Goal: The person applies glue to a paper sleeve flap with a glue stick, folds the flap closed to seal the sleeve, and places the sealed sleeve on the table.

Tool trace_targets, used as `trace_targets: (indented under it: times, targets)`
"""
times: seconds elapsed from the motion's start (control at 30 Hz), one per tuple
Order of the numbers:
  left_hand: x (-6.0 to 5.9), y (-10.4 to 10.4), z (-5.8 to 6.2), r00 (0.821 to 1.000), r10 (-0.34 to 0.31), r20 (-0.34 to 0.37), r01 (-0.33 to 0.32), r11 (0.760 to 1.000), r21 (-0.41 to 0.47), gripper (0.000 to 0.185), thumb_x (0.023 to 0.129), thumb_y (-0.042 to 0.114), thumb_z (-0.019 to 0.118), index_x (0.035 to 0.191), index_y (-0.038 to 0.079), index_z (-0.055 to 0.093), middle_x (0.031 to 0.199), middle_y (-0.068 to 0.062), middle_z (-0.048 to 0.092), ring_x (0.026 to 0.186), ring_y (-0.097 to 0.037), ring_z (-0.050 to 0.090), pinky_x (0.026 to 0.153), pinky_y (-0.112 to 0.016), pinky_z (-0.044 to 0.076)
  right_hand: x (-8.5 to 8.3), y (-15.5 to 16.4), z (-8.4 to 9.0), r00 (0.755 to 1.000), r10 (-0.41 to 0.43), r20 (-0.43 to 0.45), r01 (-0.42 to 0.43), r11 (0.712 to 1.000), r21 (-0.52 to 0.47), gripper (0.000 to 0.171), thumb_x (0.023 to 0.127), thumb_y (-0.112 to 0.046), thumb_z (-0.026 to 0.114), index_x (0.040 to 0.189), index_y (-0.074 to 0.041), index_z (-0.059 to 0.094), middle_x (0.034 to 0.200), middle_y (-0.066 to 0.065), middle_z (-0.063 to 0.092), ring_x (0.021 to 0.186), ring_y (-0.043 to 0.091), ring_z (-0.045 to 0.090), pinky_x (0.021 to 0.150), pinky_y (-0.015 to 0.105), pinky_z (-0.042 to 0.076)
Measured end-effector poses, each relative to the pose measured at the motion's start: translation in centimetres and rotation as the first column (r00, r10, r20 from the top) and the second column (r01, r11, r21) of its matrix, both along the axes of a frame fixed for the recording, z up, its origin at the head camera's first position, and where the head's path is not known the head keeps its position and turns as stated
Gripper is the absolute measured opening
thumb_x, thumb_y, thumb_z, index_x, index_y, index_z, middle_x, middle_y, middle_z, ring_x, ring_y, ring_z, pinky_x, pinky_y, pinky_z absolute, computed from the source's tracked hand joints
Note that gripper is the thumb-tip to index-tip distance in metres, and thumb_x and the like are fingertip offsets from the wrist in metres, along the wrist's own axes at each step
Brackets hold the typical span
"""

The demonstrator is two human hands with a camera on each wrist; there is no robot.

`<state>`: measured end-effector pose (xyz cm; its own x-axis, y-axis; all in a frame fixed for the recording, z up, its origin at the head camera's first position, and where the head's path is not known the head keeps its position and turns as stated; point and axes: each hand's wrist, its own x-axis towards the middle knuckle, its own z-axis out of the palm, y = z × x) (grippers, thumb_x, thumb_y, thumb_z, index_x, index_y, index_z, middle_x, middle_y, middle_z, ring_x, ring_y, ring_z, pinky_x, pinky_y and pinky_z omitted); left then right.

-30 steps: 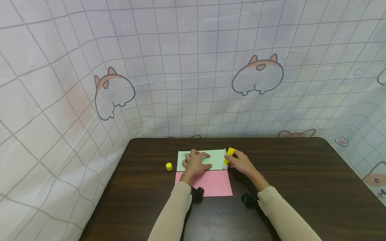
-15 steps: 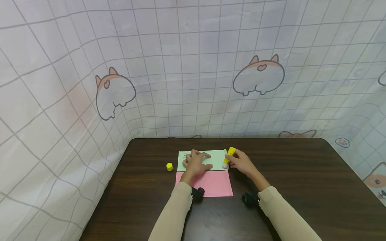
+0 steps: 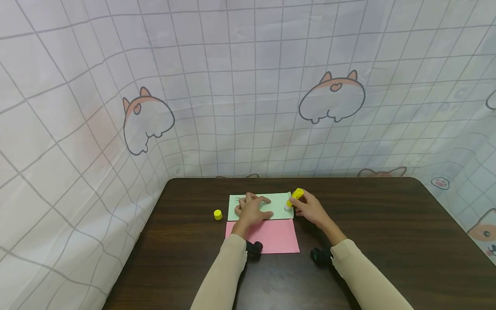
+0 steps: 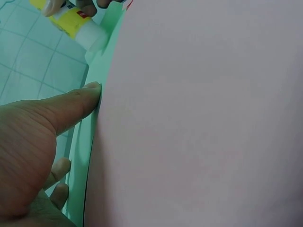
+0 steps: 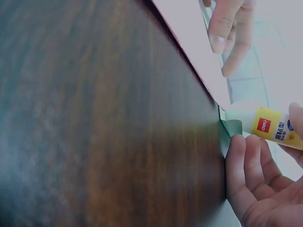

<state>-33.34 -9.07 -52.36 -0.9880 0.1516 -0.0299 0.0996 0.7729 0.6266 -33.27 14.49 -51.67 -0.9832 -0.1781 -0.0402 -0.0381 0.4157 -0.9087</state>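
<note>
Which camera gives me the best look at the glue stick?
Right wrist: it shows the glue stick close up, printed label facing the camera, though cropped at right. Head shows it small, tilted in the right hand; left wrist shows it cropped at the top, partly behind fingers.

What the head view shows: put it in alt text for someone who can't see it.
A person's right hand holds a tilted yellow glue stick at the right end of a pale green paper, which the left hand rests on. A pink paper lies nearer the person on a dark table, with a yellow cap to the left.
</note>
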Motion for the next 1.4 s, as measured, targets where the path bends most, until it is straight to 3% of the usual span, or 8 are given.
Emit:
trace_targets:
  times: [0.63, 1.4]
  targets:
    - [-0.1, 0.1, -0.2, 1.000, 0.009, -0.004, -0.009, 1.000, 0.013, 0.039, 0.088, 0.042, 0.080, 0.126, 0.033, 0.071, 0.133, -0.007, 0.042, 0.123, -0.035, 0.031, 0.099, -0.060, 0.022, -0.7, -0.6, -0.6, 0.997, -0.060, -0.045, 0.061, 0.998, 0.027, 0.039, 0.104, -0.032, 0.060, 0.135, -0.009, 0.052, 0.106, 0.018, 0.060, 0.080, 0.019, 0.059, 0.072, 0.030, 0.061]
    - [-0.2, 0.0, -0.4, 1.000, 0.017, -0.002, -0.017, 1.000, 0.004, 0.038, 0.088, 0.043, 0.079, 0.125, 0.035, 0.071, 0.132, -0.005, 0.042, 0.122, -0.035, 0.031, 0.098, -0.059, 0.021, -2.3, -1.7, -0.3, 0.988, -0.125, -0.086, 0.132, 0.988, 0.083, 0.033, 0.105, -0.031, 0.059, 0.131, -0.011, 0.054, 0.096, 0.013, 0.059, 0.072, 0.018, 0.056, 0.068, 0.026, 0.054]
